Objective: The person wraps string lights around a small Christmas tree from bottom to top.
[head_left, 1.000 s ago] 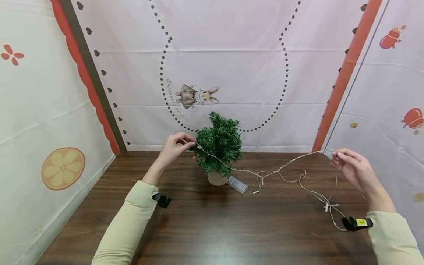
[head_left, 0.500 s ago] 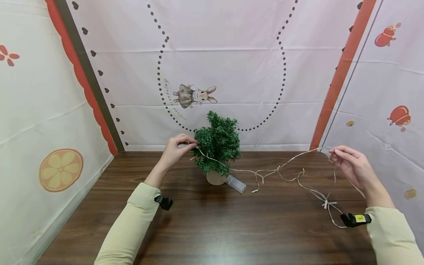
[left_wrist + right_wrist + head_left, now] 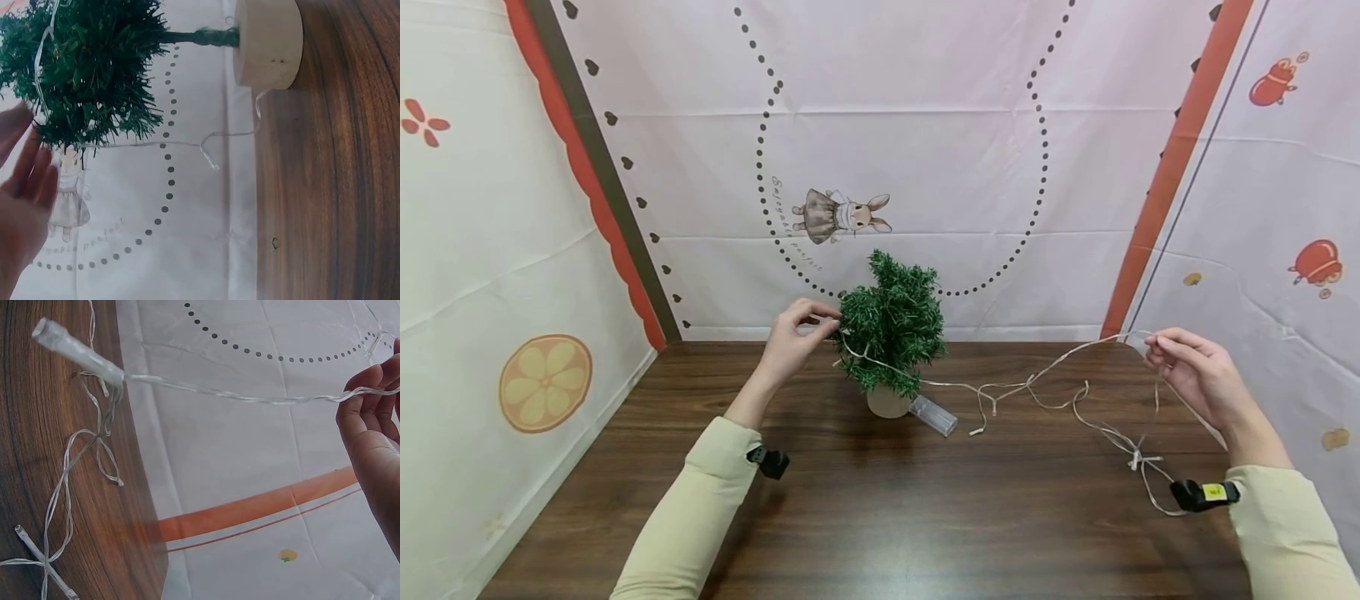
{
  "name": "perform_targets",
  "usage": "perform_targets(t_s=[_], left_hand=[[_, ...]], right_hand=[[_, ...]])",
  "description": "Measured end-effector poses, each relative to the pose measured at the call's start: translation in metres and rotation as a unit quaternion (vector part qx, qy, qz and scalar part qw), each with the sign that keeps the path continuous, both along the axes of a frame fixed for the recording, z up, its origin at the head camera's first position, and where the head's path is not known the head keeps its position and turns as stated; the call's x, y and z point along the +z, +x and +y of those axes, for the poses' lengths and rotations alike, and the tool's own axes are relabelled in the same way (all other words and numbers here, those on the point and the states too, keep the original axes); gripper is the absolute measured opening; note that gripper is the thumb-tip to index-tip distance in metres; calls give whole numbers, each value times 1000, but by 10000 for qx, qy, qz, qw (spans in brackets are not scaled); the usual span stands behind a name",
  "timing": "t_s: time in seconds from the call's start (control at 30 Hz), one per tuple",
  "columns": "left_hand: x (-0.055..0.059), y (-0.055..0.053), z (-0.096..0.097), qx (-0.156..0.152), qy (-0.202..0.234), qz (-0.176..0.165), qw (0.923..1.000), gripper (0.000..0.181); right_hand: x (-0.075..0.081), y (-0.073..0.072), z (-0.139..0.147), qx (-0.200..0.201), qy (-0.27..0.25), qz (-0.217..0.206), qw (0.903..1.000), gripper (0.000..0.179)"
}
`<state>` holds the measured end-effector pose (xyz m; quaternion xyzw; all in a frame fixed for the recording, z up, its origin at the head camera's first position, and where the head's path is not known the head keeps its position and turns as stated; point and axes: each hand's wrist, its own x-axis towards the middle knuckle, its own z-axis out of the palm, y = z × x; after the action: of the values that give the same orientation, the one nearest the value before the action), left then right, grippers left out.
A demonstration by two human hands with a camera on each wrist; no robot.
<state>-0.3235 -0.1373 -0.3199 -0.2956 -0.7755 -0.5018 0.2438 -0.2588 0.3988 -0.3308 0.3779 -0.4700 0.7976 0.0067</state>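
A small artificial Christmas tree stands on a round wooden base at the table's back. At its left edge, my left hand pinches the string lights among the outer branches; the exact contact is partly hidden by needles. From there the pale wire crosses the tree's front and runs right. My right hand holds that wire raised above the table, thumb against fingers. In the right wrist view, a bulb hangs on the wire near the camera. A clear battery box lies beside the base.
Loose, tangled wire lies on the brown wooden table at the right, under the right forearm. Printed cloth walls enclose the back and both sides, close behind the tree.
My left hand has shifted slightly left, and the wire in front of the tree now sags more, with a bulb showing there. The right hand stays nearly still, holding the wire.
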Motion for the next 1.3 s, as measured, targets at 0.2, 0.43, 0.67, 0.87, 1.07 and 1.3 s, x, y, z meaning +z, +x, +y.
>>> perform_targets(t_s=[0.2,0.43,0.67,0.87,1.07,1.3], left_hand=[[6,18,19,327,711,963,9923,7],[-10,26,54,-398,544,1731,9826,7],[-1,33,105,-752,-195,2011,9765,11],[9,28,149,-952,-607,1659,9797,11],[18,15,188,-1248,-646,1252,9821,10],[26,7,226,-1393,-779,440,9862,17]], right_hand=[[5,0,-2,-31,159,-61,9999,44],[9,1,-7,-317,358,-44,9988,42],[13,1,-15,-679,470,-20,9966,37],[19,-2,-21,-780,629,-48,9950,34],[23,-3,-28,-882,806,-212,9926,31],[25,-4,-34,-1001,1006,-139,9898,31]])
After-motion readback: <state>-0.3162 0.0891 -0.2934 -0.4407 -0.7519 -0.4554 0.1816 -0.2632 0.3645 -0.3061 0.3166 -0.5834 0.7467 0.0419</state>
